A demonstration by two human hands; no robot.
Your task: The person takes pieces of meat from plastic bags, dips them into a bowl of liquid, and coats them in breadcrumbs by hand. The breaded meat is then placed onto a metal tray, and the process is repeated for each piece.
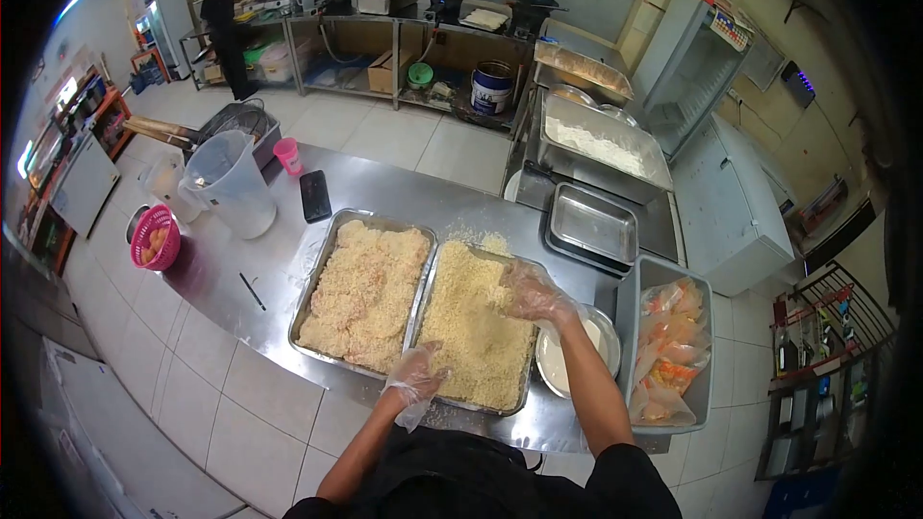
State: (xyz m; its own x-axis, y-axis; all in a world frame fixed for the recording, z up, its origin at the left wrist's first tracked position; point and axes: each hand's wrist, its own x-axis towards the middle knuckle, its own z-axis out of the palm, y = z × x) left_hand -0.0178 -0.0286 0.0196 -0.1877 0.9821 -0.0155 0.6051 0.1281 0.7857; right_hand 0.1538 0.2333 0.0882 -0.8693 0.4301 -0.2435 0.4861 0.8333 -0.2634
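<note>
On the steel table, a metal tray (481, 332) is filled with pale yellow crumbs. My right hand (538, 296), in a clear plastic glove, touches the crumbs at the tray's upper right, its fingers apart. My left hand (415, 375), gloved too, rests at the tray's lower left edge with its fingers spread. Directly left of it stands a second tray (363, 293) with crumb-coated pieces. Beside my right forearm is a round bowl (598, 351) of whitish liquid, partly hidden by the arm.
A grey bin (670, 351) with bagged food stands at the right. Empty trays (593, 223) lie beyond the bowl. At the left are a phone (314, 196), a clear pitcher (231, 187) and a pink basket (156, 238). A person (228, 34) stands at the far counter.
</note>
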